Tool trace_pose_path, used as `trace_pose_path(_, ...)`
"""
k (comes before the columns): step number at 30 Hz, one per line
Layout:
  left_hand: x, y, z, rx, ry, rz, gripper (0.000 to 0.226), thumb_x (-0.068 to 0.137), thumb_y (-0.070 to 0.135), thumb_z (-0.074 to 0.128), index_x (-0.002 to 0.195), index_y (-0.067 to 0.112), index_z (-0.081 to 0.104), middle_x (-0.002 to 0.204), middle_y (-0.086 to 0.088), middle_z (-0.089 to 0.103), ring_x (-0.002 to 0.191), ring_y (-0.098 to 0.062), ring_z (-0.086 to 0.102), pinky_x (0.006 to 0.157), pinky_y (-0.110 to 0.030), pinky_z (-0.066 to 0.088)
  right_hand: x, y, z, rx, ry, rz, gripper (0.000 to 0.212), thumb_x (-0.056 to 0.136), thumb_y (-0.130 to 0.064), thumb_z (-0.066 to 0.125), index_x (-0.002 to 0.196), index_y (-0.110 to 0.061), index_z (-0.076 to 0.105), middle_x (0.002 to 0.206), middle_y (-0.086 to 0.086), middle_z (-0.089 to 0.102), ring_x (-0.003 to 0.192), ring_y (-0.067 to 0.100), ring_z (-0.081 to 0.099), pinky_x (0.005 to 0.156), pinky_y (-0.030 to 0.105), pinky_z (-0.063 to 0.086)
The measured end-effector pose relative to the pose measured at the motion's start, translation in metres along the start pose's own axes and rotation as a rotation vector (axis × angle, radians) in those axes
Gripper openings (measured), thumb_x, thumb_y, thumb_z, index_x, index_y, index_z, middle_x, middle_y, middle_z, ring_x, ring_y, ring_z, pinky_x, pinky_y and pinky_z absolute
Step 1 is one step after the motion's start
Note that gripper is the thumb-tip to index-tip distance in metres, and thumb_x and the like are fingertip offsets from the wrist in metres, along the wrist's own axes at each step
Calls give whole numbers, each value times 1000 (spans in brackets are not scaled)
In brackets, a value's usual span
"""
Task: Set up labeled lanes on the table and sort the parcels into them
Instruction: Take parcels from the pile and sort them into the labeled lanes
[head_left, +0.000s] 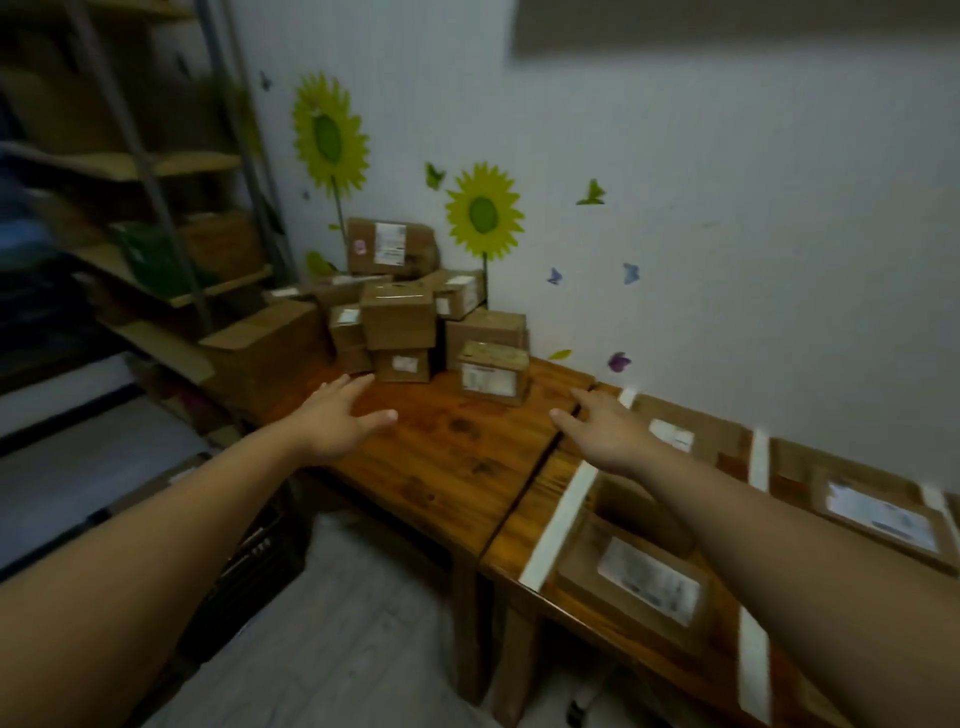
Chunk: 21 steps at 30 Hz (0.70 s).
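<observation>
So the person's mid-sort here; lanes look already marked out with white tape strips on the right half of the surface, and both arms reach toward the unsorted pile of parcels stacked in the back corner against the wall. Left hand and right hand both hover over the wood, fingers spread wide, nothing held. Best guess for the next move: close in from both sides on the front parcel, the one nearest the hands; check its label; carry it right to a lane. Count-wise: roughly ten boxes in the pile (some hidden, so don't quote me); three or four sorted parcels in the lanes; four or five tape strips, blurry at the edge.
</observation>
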<state>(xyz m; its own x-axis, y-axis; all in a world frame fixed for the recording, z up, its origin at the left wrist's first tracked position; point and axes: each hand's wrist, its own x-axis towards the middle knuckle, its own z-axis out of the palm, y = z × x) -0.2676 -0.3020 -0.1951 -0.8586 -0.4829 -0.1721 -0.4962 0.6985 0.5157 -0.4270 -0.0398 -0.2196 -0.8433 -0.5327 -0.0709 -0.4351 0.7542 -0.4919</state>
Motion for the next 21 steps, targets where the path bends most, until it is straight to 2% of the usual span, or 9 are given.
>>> trace_pose_path(6,64,-78,-40,1,51,-129,76,89,53,49,150,28,11,159,-7,2,146,-29,-2,118,-46,7,116,-73,47,-16,-74,-89,68,95,-57,38,150,-19,27,156,6,26,142,26,25,115,39,24)
trace_pose_path(10,126,-106,-75,-33,76,-164,74,90,51,49,150,29,11,159,-5,2,146,-28,-2,118,-46,8,208,-115,70,97,-88,-74,65,94,-56,41,148,-22,29,154,5,29,139,27,31,113,41,28)
trace_pose_path(13,177,-115,-102,-100,90,-179,74,90,48,51,150,29,13,159,-5,9,145,-28,11,116,-49,20,275,-141,73,208,-93,-57,60,95,-49,45,145,-17,35,148,6,38,131,27,42,103,35,37)
trace_pose_path(16,228,-114,-118,-210,96,-200,69,93,41,51,150,27,14,156,-8,18,139,-29,27,110,-46,32,332,-161,73,265,-94,-51,56,96,-45,46,144,-16,37,144,4,44,129,26,44,100,32,36)
trace_pose_path(21,327,-100,-130,-222,12,-173,68,94,38,51,150,24,16,154,-8,24,138,-28,31,109,-40,30,402,-183,84,230,-85,4,66,95,-48,47,149,-17,26,151,7,35,135,27,37,106,38,34)
